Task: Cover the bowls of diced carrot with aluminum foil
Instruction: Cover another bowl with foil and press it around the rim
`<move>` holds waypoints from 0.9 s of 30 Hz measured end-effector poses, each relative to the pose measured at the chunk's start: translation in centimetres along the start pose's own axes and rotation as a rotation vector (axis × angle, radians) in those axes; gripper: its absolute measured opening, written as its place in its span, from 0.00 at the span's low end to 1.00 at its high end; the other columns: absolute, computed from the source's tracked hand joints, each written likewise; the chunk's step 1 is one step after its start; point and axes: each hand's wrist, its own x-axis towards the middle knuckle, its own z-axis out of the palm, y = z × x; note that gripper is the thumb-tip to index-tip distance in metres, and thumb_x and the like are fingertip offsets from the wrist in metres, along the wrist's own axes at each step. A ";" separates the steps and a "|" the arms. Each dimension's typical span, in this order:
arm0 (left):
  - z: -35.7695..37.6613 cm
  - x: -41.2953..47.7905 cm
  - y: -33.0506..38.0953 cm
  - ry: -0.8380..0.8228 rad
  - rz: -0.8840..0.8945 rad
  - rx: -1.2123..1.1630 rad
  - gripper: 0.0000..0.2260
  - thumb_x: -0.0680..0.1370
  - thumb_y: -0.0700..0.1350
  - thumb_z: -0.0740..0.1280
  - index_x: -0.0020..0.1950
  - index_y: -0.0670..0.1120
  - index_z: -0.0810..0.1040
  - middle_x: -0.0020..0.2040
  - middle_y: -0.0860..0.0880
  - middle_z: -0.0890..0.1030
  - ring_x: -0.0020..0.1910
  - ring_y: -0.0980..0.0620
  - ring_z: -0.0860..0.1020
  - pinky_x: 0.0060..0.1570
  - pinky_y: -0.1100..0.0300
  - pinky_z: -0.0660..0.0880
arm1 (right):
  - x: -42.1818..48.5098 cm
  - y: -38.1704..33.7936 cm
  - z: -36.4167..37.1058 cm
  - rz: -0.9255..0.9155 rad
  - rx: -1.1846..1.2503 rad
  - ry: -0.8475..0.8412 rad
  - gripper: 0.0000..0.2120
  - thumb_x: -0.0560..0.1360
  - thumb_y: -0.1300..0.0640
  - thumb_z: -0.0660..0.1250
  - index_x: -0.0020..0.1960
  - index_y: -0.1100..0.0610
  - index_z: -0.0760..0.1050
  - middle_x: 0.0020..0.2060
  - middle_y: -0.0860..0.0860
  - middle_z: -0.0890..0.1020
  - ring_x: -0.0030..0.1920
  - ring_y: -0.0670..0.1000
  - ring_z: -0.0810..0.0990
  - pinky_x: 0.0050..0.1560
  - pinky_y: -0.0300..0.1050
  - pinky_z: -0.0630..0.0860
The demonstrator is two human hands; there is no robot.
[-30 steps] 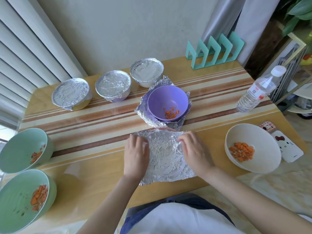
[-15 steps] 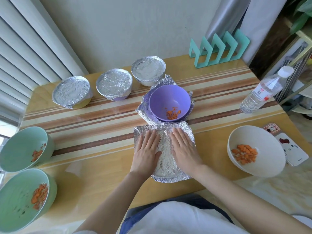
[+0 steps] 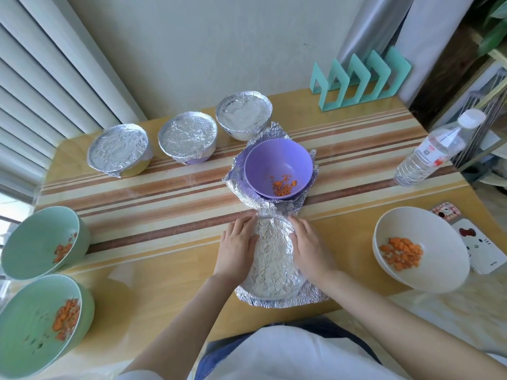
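Now, closest to me at the near edge of the desk (image 3: 164, 270), the foil sheet (image 3: 274, 259) lies over a bowl that I can make out only as a round rim pushing up through the crinkled metal. Half a second ago both palms lay flat on top of it, side by side; since then they have slid apart. The left hand (image 3: 237, 244) presses the left flank of the covered rim and the right hand (image 3: 308, 242) the right flank. The fingers (image 3: 297, 224) are released, laid nearly straight along the curve, pushing the foil down rather than gripping it. I read the rim's outline more plainly than before, while the sheet's near corners splay loose on the desk.

At the near left corner sits the near green bowl (image 3: 27, 333) with diced carrot (image 3: 65, 319) in it, and the far green bowl (image 3: 30, 242) is just beyond it. Both are uncovered. On the right I see the white bowl (image 3: 439, 272), also open, with a phone (image 3: 477, 250) just beside it.

Beyond the hands, the purple bowl (image 3: 269, 163) holds a little carrot and rests on its own crumpled foil (image 3: 237, 185), unmoved. That foil meets the far edge of the worked sheet. Farther back, three covered bowls (image 3: 188, 139) stand in a row. A water bottle (image 3: 430, 152) stands at the far right, and a teal rack (image 3: 359, 75) stands by the wall.
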 end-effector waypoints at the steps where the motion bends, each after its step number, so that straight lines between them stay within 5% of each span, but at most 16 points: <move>1: 0.0 -0.1 0.1 0.006 -0.006 0.013 0.19 0.79 0.41 0.60 0.70 0.46 0.68 0.62 0.48 0.72 0.60 0.46 0.69 0.58 0.54 0.65 | -0.1 0.0 -0.1 -0.013 -0.021 0.017 0.19 0.82 0.59 0.53 0.72 0.56 0.62 0.66 0.50 0.70 0.62 0.52 0.72 0.62 0.44 0.71; 4: 0.0 0.1 0.1 0.023 -0.031 0.024 0.17 0.79 0.40 0.61 0.67 0.47 0.72 0.56 0.47 0.74 0.55 0.46 0.71 0.53 0.55 0.64 | 0.2 -0.4 -0.4 -0.050 -0.010 0.011 0.17 0.81 0.62 0.54 0.70 0.59 0.65 0.65 0.51 0.71 0.64 0.52 0.72 0.62 0.35 0.64; 8: 0.5 1.1 -0.1 -0.008 0.023 0.050 0.17 0.78 0.39 0.62 0.67 0.47 0.73 0.57 0.48 0.76 0.56 0.45 0.73 0.55 0.54 0.67 | 2.0 -1.1 -0.4 -0.175 -0.063 -0.062 0.20 0.81 0.65 0.55 0.72 0.58 0.64 0.70 0.51 0.68 0.70 0.50 0.66 0.68 0.36 0.57; 15: -0.3 2.1 0.5 -0.039 -0.125 -0.204 0.13 0.80 0.39 0.60 0.61 0.48 0.78 0.58 0.50 0.80 0.56 0.48 0.78 0.50 0.61 0.70 | 3.7 -0.8 0.0 -0.059 0.066 -0.152 0.22 0.79 0.68 0.56 0.68 0.51 0.70 0.63 0.47 0.77 0.60 0.49 0.77 0.56 0.43 0.75; 19: -0.3 2.4 0.5 -0.022 -0.211 -0.240 0.11 0.79 0.39 0.62 0.57 0.47 0.81 0.52 0.49 0.83 0.52 0.48 0.79 0.47 0.64 0.68 | 3.8 -0.6 0.0 -0.038 0.104 -0.140 0.18 0.80 0.65 0.57 0.65 0.52 0.74 0.52 0.51 0.83 0.52 0.51 0.81 0.42 0.39 0.73; 27: -0.3 2.2 0.8 0.043 -0.243 -0.256 0.11 0.76 0.35 0.63 0.53 0.46 0.82 0.48 0.48 0.84 0.48 0.47 0.81 0.44 0.64 0.69 | 4.2 -0.4 0.3 -0.030 0.081 -0.160 0.20 0.77 0.70 0.58 0.64 0.55 0.75 0.52 0.55 0.83 0.53 0.54 0.81 0.50 0.49 0.79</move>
